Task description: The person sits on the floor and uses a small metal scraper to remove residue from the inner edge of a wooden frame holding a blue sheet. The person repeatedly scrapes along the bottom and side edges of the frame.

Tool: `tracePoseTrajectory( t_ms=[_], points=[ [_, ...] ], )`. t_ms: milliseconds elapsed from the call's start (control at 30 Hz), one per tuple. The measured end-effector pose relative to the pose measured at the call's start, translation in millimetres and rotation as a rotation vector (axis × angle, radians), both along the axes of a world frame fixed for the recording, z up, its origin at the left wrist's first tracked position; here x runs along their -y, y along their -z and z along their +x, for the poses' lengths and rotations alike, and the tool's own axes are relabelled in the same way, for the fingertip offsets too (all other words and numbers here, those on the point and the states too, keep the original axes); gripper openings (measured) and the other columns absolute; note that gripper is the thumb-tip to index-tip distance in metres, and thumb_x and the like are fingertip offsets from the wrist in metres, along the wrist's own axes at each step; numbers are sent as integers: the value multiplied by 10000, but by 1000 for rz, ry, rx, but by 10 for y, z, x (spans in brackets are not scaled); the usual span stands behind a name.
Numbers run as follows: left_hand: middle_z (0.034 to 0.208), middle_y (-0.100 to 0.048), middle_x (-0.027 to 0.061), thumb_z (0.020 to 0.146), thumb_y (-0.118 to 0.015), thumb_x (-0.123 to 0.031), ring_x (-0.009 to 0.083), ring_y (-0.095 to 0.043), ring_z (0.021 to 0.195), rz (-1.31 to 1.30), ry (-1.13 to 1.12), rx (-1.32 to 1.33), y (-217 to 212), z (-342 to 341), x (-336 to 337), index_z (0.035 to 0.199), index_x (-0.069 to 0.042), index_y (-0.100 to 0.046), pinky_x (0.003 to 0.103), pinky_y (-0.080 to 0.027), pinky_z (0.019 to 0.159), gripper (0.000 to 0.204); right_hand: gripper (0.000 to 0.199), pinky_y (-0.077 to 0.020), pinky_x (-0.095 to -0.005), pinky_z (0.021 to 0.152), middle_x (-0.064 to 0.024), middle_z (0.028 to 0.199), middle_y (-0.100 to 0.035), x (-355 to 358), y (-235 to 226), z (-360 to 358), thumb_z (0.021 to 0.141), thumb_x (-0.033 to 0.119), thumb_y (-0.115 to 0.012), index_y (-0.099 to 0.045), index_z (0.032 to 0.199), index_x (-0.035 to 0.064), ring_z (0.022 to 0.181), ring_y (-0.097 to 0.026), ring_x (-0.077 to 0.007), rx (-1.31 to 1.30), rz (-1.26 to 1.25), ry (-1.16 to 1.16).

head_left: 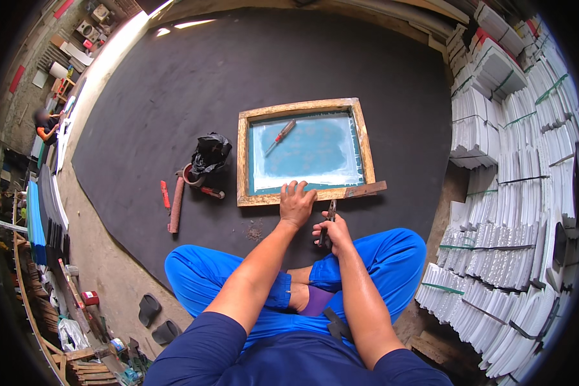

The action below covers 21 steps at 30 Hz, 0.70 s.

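A worn wooden screen frame (243, 154) with teal mesh (309, 151) lies in front of me, its inner border streaked with white. My left hand (296, 204) grips the frame's near bar, fingers hooked over it. In my right hand (334, 230) are pliers (332, 209), jaws pointing away from me at the near bar; whether they bite on anything is too small to tell. A flat brownish strip (368, 189) lies along the near right corner and juts past it. On the mesh rests a screwdriver (285, 132) with a red and grey handle.
Left of the frame are a black plastic bag (210, 153) in a round container, a reddish-brown rod (176, 206) and a red-handled tool (165, 195). Dark crumbs (254, 230) lie nearby. Bundled white sheets (495, 212) rise at right. Sandals (150, 310) and a distant person (47, 127) are at left.
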<state>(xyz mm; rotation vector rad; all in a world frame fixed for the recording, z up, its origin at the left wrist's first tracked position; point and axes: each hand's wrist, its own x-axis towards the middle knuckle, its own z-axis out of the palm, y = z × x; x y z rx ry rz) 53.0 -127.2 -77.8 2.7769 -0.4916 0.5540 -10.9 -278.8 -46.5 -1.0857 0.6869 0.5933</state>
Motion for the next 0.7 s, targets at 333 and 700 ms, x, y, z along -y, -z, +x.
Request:
tracePoseTrajectory(
  t_ms=[333,700],
  points=[
    [1174,-586,41,844,-698,-284,275,-488,1230,27,38,-40,1,64,28,897,-195,-671,527,-290,1101,107,602,-561,-380,491,-177,903,-673,-19,24,-4,847,20,-556,-407,1430,36,688,-684,-236,11,-14,-5],
    [1172,-530,98,904,-658,-277,307,-428,1276,95,98,-240,-27,173,-20,1019,-124,-625,531,-254,1142,195,618,-555,-375,489,-172,900,-667,-23,51,-12,841,16,-567,-400,1435,40,677,-679,-226,3,-9,-13]
  ],
)
